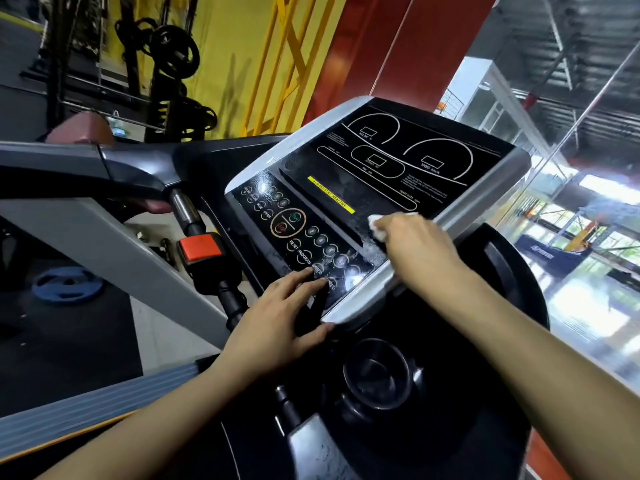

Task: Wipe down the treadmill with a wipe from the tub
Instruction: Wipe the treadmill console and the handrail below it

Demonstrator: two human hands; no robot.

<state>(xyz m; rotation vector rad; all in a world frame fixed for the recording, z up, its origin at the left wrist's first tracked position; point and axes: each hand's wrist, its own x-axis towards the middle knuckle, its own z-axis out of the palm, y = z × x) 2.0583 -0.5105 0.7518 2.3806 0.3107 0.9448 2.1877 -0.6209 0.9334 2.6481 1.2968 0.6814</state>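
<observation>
The treadmill console (pixel 381 174) fills the middle of the view, a black panel in a silver frame with round buttons along its lower edge. My right hand (pixel 415 251) holds a bunched white wipe (pixel 375 225) and presses it on the panel just below the yellow strip, where the surface looks wet. My left hand (pixel 277 317) rests at the console's near corner, fingers stretched over the lowest buttons and thumb along the silver edge. No tub is in view.
A red stop clip (pixel 201 251) sits on the post left of the console. A round cup holder (pixel 377 375) lies below it. A blue weight plate (pixel 67 284) lies on the floor at left; a weight rack (pixel 169 64) stands behind. Glass wall to the right.
</observation>
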